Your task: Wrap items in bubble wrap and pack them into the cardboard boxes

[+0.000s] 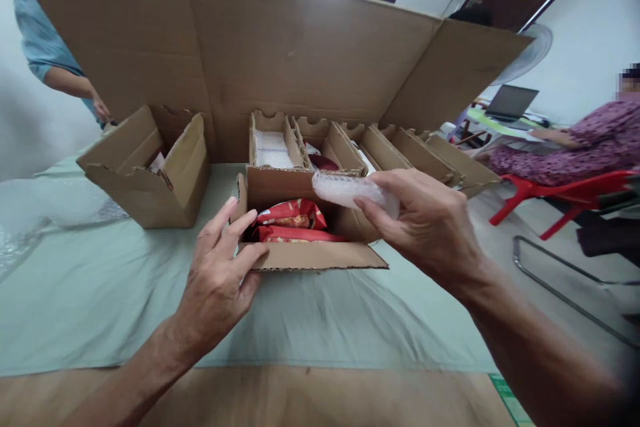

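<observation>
A cardboard box (320, 256) with its front flap folded outward stands before me on the green cloth. Inside it lie red printed packets (293, 217). My left hand (225, 257) grips the box's front left corner, some fingers over the edge and the thumb low against the flap. Over the box's right side, my right hand (425, 213) holds a small bubble-wrapped item (345, 190) between thumb and fingers. The wrapping hides what the item is.
Behind the box is a row of open cardboard boxes (325, 130), backed by a tall cardboard panel (300, 47). Another open box (145, 193) stands left, beside bubble wrap (30, 227). One person (55, 47) stands at left; another (575, 120) sits at right near a laptop (513, 103).
</observation>
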The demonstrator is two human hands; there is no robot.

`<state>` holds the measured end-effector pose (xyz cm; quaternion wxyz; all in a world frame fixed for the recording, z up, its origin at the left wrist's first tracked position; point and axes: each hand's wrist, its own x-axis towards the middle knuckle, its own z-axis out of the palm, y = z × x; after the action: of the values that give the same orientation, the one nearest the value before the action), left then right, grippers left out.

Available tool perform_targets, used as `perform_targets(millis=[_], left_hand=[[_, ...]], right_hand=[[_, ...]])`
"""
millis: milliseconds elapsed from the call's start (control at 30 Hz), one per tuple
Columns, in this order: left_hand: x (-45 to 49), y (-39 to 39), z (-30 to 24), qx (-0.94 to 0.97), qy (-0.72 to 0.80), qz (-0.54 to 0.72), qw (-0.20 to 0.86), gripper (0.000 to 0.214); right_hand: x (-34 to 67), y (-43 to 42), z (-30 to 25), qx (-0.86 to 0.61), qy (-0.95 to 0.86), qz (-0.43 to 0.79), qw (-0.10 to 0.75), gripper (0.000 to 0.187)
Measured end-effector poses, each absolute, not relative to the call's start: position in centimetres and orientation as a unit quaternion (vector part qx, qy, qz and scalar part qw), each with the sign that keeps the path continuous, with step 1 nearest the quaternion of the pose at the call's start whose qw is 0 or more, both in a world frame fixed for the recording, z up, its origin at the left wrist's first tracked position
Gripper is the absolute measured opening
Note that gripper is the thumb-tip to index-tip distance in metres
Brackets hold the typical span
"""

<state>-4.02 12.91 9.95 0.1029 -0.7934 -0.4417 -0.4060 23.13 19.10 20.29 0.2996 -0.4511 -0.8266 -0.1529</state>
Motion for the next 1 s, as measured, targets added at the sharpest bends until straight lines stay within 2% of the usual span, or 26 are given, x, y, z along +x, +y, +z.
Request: perform_targets(millis=[133, 200, 267, 367, 567, 800, 867, 1000], left_hand=[[-3.7, 12.7, 9.7, -0.790, -0.440, -0.416, 0.102, 0.026], [-3.6, 12.7, 9.6, -0.787, -0.441, -0.420, 0.102, 0.026], [-3.6, 12.7, 9.6, -0.786, -0.441, -0.422, 0.101, 0.026], [-3.8, 12.8, 9.6, -0.789, -0.440, -0.418, 0.098, 0.024], [-4.0, 13.1, 9.6, -0.792, -0.435, -0.417, 0.099, 0.023], [-3.6, 13.2, 9.5, -0.785, -0.428, -0.429, 0.126, 0.023], [-3.8, 12.8, 9.5, -0.773, -0.438, -0.442, 0.125, 0.028], [-4.7, 12.1, 9.4, -0.723, -0.481, -0.487, 0.096, 0.054]], right_hand=[[20.7, 19.8, 21.0, -0.562, -0.805, -0.188, 0.022, 0.013], [19.2, 21.0, 20.5, -0.579, -0.795, -0.164, -0.083, 0.020], [18.0, 22.5, 19.6, -0.563, -0.805, -0.126, -0.140, 0.026], [17.4, 24.1, 18.4, -0.531, -0.824, -0.085, -0.177, 0.029], [18.7, 23.8, 18.3, -0.529, -0.824, -0.117, -0.164, 0.032], [19.9, 23.3, 17.5, -0.493, -0.847, -0.141, -0.140, 0.025], [21.2, 22.3, 18.3, -0.496, -0.851, -0.153, -0.076, 0.028], [25.7, 18.8, 19.0, -0.525, -0.825, -0.149, 0.147, 0.028]])
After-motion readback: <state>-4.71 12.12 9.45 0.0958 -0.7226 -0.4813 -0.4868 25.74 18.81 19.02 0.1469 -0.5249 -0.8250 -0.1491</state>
